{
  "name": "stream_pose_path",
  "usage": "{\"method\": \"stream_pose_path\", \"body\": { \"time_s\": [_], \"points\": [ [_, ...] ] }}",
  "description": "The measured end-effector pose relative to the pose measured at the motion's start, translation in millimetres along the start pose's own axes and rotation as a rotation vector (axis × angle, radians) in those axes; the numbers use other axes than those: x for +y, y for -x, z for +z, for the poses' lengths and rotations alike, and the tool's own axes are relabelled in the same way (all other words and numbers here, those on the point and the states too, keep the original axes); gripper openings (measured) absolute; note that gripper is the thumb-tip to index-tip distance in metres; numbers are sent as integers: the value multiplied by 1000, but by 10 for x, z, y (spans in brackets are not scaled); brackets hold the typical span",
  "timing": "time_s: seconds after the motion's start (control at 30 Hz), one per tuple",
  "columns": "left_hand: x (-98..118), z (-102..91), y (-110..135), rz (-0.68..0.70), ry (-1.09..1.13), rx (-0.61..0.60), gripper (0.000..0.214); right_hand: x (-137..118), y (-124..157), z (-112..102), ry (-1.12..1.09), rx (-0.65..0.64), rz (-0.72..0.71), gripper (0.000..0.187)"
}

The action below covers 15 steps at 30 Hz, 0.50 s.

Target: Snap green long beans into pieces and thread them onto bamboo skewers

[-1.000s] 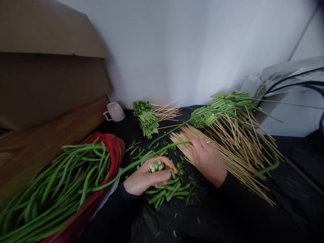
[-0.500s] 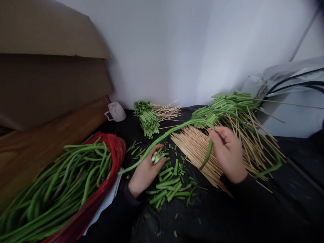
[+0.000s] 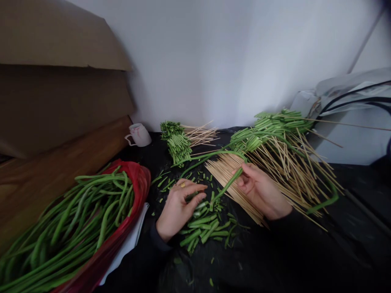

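Note:
My right hand (image 3: 262,189) pinches a long green bean (image 3: 227,186) between thumb and fingertips. The bean bends over at the fingers; one end slants down toward the cut pieces, while the rest arcs back to the left. My left hand (image 3: 181,207), with a ring on one finger, is curled with its back toward me. A bit of green shows between its thumb and fingers, cut bean pieces, mostly hidden. Below and beside it lies a pile of short bean pieces (image 3: 203,226). Bamboo skewers (image 3: 226,169) lie in a bundle under the right hand.
A red plastic bag (image 3: 142,179) full of long beans stands at left. Skewered bean pieces lie at the back in a small stack (image 3: 179,148) and a larger stack (image 3: 275,126). A white mug (image 3: 140,135), a cardboard box (image 3: 64,89) and a white container (image 3: 351,142) stand around the black sheet.
My right hand has moved left and turned, swinging the bean's near end toward the left hand. The left hand has rolled over, hiding the cut pieces seen in it before.

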<state>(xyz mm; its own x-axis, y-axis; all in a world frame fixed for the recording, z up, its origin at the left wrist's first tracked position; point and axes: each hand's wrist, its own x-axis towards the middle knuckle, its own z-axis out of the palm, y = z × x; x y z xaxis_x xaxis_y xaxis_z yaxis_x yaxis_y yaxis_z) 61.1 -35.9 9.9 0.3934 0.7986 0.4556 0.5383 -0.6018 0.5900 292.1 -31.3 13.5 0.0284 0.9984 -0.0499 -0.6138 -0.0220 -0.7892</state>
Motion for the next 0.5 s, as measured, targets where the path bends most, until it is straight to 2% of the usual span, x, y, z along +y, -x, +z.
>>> {"method": "stream_pose_path", "body": {
  "time_s": [0.1,0.27,0.5],
  "points": [
    [46,-14,7,8,55,-23,24,10,17,28,19,-21,-43,18],
    [59,5,36,41,70,-140,22,14,53,67,81,-27,-113,21],
    [-5,62,55,89,-12,-67,15,-14,119,121,154,-35,-189,19]
  ]
}}
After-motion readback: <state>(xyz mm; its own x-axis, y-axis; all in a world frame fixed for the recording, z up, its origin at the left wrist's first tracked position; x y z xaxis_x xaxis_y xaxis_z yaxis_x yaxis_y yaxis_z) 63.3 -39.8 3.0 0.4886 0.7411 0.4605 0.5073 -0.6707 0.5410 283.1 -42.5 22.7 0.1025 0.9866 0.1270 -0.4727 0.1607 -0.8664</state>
